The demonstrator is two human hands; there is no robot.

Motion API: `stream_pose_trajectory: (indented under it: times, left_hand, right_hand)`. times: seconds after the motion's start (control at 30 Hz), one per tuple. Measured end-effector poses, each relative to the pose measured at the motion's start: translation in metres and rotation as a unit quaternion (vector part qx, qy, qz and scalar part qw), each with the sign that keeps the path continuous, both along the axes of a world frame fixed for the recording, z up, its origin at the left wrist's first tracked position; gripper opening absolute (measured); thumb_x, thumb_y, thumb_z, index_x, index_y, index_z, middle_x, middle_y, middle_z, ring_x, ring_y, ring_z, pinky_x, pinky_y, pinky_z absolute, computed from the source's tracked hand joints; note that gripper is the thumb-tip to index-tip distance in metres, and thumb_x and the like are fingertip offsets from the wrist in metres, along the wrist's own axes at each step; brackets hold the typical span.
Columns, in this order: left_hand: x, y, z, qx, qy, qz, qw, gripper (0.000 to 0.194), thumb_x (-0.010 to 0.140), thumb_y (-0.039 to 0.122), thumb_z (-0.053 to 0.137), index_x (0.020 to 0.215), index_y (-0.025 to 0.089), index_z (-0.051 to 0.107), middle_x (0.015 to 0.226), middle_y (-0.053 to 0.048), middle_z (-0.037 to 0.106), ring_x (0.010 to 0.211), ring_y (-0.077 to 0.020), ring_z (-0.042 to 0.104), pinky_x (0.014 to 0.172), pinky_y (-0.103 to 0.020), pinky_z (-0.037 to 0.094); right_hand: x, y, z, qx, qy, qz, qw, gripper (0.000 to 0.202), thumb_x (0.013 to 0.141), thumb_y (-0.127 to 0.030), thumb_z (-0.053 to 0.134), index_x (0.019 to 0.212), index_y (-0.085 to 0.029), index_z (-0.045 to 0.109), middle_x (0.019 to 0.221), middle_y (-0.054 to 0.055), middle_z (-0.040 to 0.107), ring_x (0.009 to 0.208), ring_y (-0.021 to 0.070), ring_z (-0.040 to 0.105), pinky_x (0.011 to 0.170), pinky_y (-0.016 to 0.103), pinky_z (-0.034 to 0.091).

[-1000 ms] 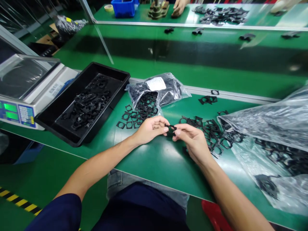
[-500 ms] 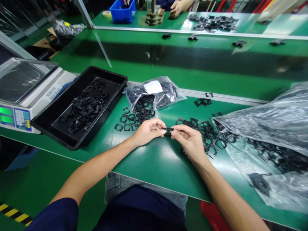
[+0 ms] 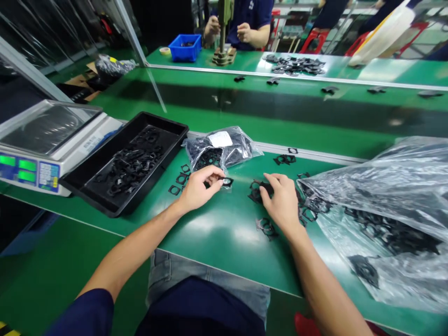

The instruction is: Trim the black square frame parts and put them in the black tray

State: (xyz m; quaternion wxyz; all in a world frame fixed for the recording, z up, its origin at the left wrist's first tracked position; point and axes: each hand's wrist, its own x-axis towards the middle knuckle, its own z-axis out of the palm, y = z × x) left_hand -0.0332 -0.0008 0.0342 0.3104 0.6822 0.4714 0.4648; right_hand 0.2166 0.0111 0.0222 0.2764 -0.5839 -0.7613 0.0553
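Note:
My left hand (image 3: 202, 187) pinches a small black ring-shaped plastic part (image 3: 227, 181) between thumb and fingertips, just above the table. Several square black parts with round holes (image 3: 181, 178) lie left of and behind that hand, beside a clear bag of black parts (image 3: 240, 147) with a white label. My right hand (image 3: 281, 201) reaches over a pile of black plastic parts (image 3: 256, 192), thumb and fingers apart. Its fingertips are at the pile; whether they touch a part I cannot make out. A few more black parts (image 3: 266, 227) lie nearer the table's front edge.
A black tray (image 3: 175, 128) with black parts stands at left, next to a weighing scale (image 3: 52, 140). A large clear bag (image 3: 395, 182) with black parts covers the right side. Beyond the belt, a co-worker (image 3: 250, 28) sits by a press (image 3: 224, 55) and blue bin (image 3: 185, 49).
My hands have moved apart. The left has gone slightly left, holding a black ring part; the right has let go and moved to the pile. The view has tilted up.

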Motion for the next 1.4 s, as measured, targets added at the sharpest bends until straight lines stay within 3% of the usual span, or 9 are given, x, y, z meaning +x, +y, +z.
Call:
stream_pose_trajectory:
  times: [0.17,0.27,0.4,0.5,0.6,0.7,0.97,1.17,1.4]
  left_hand:
    - [-0.079,-0.002,0.031,0.126,0.210,0.153,0.957,0.013,0.088,0.022,0.058,0.095,0.019,0.070,0.084,-0.002,0.066,0.073,-0.0147,0.058,0.076,-0.028,0.049]
    - [-0.134,-0.007,0.036,0.114,0.333,0.281,0.893,0.017,0.090,0.023,0.054,0.098,0.018,0.069,0.088,-0.005,0.067,0.073,-0.0179,0.057,0.078,-0.033,0.049]
    - [-0.173,-0.017,0.032,0.072,0.451,0.309,0.834,0.023,0.089,0.020,0.052,0.104,0.018,0.069,0.105,-0.013,0.069,0.093,-0.0277,0.061,0.087,-0.043,0.048]
    - [-0.160,-0.023,0.025,0.101,0.424,0.278,0.856,0.023,0.091,0.020,0.051,0.105,0.018,0.069,0.110,-0.012,0.069,0.103,-0.0281,0.061,0.093,-0.045,0.048]
    - [-0.122,-0.027,0.013,0.111,0.370,0.146,0.911,0.019,0.095,0.025,0.052,0.098,0.020,0.071,0.100,-0.008,0.072,0.098,-0.0232,0.063,0.093,-0.041,0.050]
    - [-0.083,-0.022,-0.001,0.106,0.360,0.055,0.925,0.020,0.097,0.025,0.052,0.102,0.019,0.070,0.101,-0.008,0.072,0.093,-0.0209,0.064,0.089,-0.037,0.050]
    - [-0.055,0.010,-0.017,0.083,0.454,0.103,0.881,0.019,0.094,0.015,0.053,0.105,0.018,0.068,0.091,-0.008,0.066,0.088,-0.0220,0.062,0.081,-0.034,0.049]
    - [-0.058,0.000,-0.006,0.160,0.321,0.126,0.925,0.015,0.094,0.021,0.054,0.097,0.017,0.068,0.078,-0.003,0.061,0.073,-0.0152,0.058,0.071,-0.026,0.046]
    - [-0.034,0.009,0.029,0.124,0.227,0.159,0.953,0.013,0.080,0.015,0.054,0.068,0.019,0.051,0.053,0.007,0.035,0.049,-0.0089,0.035,0.055,-0.024,0.030]
  right_hand:
    - [0.011,0.015,-0.012,-0.012,-0.081,0.050,0.995,0.029,0.094,-0.028,0.051,0.100,-0.013,0.074,0.095,0.019,0.070,0.095,0.0359,0.059,0.087,0.052,0.050]
    - [0.010,0.017,-0.014,0.002,-0.077,0.046,0.996,0.027,0.093,-0.029,0.052,0.096,-0.014,0.074,0.093,0.018,0.068,0.094,0.0357,0.059,0.084,0.050,0.049]
    - [0.007,0.015,-0.015,0.014,-0.068,0.072,0.995,0.030,0.094,-0.038,0.054,0.100,-0.016,0.074,0.100,0.018,0.066,0.098,0.0356,0.058,0.085,0.049,0.047]
    - [0.005,0.015,-0.017,0.008,-0.066,0.114,0.991,0.026,0.093,-0.039,0.057,0.092,-0.018,0.072,0.098,0.016,0.066,0.097,0.0344,0.059,0.087,0.048,0.048]
    - [0.003,0.016,-0.016,-0.008,-0.036,0.120,0.992,0.022,0.092,-0.038,0.058,0.082,-0.020,0.065,0.088,0.013,0.066,0.092,0.0329,0.060,0.083,0.046,0.048]
    - [0.000,0.013,-0.008,-0.010,0.021,0.114,0.993,0.025,0.092,-0.041,0.057,0.076,-0.022,0.060,0.082,0.011,0.067,0.091,0.0317,0.062,0.082,0.044,0.048]
    - [-0.014,-0.005,0.009,-0.155,0.270,0.094,0.946,0.033,0.084,-0.053,0.069,0.083,-0.021,0.061,0.061,-0.001,0.057,0.051,0.0154,0.052,0.053,0.031,0.044]
    - [-0.025,-0.010,0.005,-0.273,0.418,0.115,0.859,0.038,0.079,-0.048,0.074,0.101,-0.017,0.066,0.072,0.003,0.068,0.060,0.0181,0.066,0.060,0.033,0.056]
    - [-0.022,-0.013,0.001,-0.202,0.274,0.130,0.931,0.022,0.090,-0.032,0.056,0.094,-0.018,0.073,0.080,0.007,0.075,0.069,0.0202,0.067,0.069,0.034,0.055]
